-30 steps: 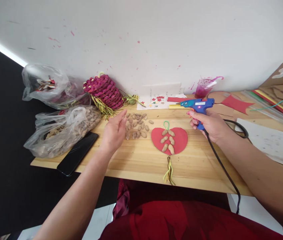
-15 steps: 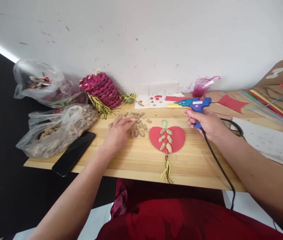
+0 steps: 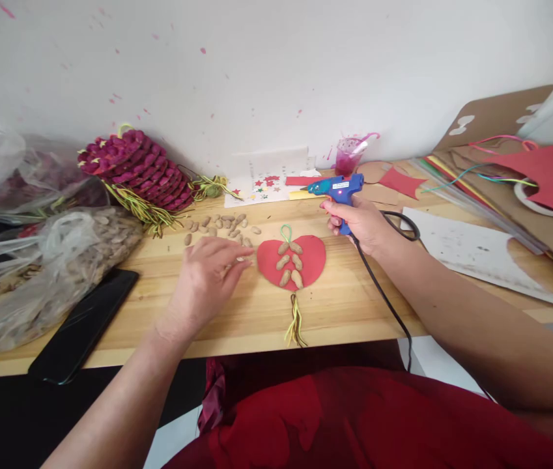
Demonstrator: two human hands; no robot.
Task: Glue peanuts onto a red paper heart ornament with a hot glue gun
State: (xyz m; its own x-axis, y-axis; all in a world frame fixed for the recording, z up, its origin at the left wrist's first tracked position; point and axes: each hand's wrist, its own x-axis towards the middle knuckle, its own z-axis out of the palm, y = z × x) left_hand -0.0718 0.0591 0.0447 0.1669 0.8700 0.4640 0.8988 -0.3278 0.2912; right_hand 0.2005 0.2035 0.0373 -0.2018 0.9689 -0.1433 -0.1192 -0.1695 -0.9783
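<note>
My right hand (image 3: 361,225) grips a blue hot-glue gun (image 3: 337,191) just right of a red paper heart (image 3: 312,257); the gun's nozzle points left and a red light glows on its body. The heart lies flat on the wooden table (image 3: 344,306) with several peanuts (image 3: 290,262) stuck down its middle, a green loop on top and a yellow tassel (image 3: 296,324) below. My left hand (image 3: 205,280) hovers palm-down over the near edge of a pile of loose peanuts (image 3: 222,228), fingers curled together at a peanut by the heart's left edge.
A black phone (image 3: 83,326) and a plastic bag of peanuts (image 3: 36,273) lie at the left. A purple-red woven ornament (image 3: 134,169) leans on the wall. A pink cup (image 3: 347,155), star stickers (image 3: 264,189), the gun's black cord (image 3: 383,299) and coloured paper sheets (image 3: 515,189) fill the back and right.
My left hand dropped from raised and open onto the peanut pile, then drew toward the heart with fingers closing. The glue gun stayed upright in my right hand. The camera swung left.
</note>
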